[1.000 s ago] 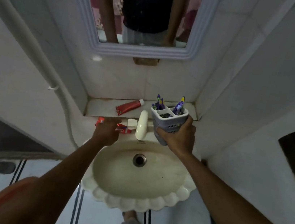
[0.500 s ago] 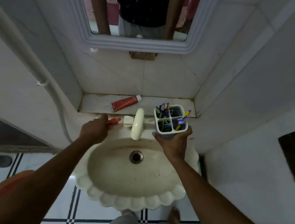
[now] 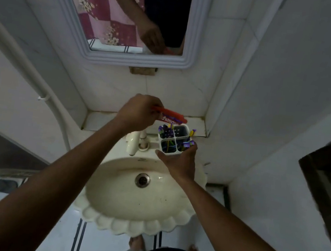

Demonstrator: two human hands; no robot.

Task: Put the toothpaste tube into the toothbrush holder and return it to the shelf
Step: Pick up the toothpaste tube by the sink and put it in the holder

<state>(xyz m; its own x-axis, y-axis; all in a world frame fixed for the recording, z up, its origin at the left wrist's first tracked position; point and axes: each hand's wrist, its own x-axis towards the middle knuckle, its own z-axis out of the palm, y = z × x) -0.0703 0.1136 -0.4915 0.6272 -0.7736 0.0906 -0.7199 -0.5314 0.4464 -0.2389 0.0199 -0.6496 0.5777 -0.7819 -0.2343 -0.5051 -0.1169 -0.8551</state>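
My left hand (image 3: 139,111) grips a red toothpaste tube (image 3: 172,115) by one end; the tube lies roughly level, its free end just above the back of the toothbrush holder. The white toothbrush holder (image 3: 174,139) has four compartments with purple and yellow toothbrushes in some of them. My right hand (image 3: 178,161) holds it from below and the near side, above the back rim of the sink. The stone shelf (image 3: 97,121) runs behind it under the wall; my left hand hides part of it.
A cream scalloped sink (image 3: 139,198) with a drain is below my arms, its tap (image 3: 134,142) left of the holder. A framed mirror (image 3: 131,14) hangs above. A white pipe (image 3: 43,95) runs down the left wall. Walls close in on the right.
My left hand has risen from the sink's back rim and moved right with a red tube, bringing it over the holder. The holder stays in my right hand. The camera has tilted downward.
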